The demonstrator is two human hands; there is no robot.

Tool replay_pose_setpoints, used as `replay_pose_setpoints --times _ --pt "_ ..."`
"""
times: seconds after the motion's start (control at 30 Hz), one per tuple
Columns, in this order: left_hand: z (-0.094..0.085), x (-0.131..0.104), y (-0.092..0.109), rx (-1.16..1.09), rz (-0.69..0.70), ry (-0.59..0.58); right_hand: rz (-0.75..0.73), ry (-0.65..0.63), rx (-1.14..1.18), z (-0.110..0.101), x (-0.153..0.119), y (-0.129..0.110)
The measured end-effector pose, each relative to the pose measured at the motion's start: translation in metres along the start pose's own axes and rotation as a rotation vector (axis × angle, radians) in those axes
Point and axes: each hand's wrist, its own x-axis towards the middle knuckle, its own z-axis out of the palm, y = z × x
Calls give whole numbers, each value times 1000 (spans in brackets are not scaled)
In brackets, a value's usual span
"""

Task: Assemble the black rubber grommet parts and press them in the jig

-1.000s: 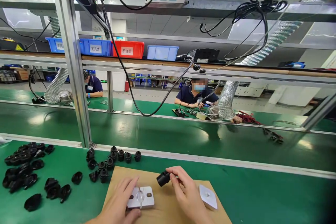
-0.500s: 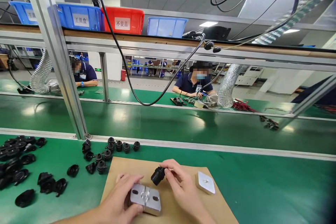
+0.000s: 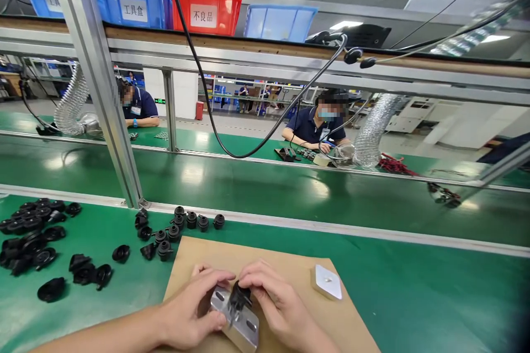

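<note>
Hands meet at bottom centre of frame, over a cardboard sheet on the green desk. Left hand clamps the metal block by its side, grip closed on it. Right hand pinches a black plastic part, fingertips tight, pressing it onto the block's top, approx. centre. Part looks placed but whether it's fully seated can't be told. Left of frame: loose black caps and a row of similar black parts, apparently not yet done. White square plate lies untouched right of the hands.
</note>
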Motion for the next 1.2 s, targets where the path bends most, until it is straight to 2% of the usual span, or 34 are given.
replay_pose_setpoints --times 0.2,0.4,0.47,0.6,0.87,1.1,1.2 --pt "-5 3 6 6 -35 -20 20 -15 82 4 1 -5" --pt "-4 5 6 -23 -70 3 134 -98 120 -2 0 -6" --pt "-2 5 2 -22 -89 27 158 -105 92 -2 -1 -6" --pt "1 4 -1 1 -141 67 190 -27 -48 3 -3 -5" --pt "3 5 2 22 -145 75 187 -4 -165 10 1 0" --pt "5 3 1 20 -154 86 185 -18 -185 14 1 -3" --pt "4 3 -1 -8 -154 96 196 -52 -231 9 0 -5"
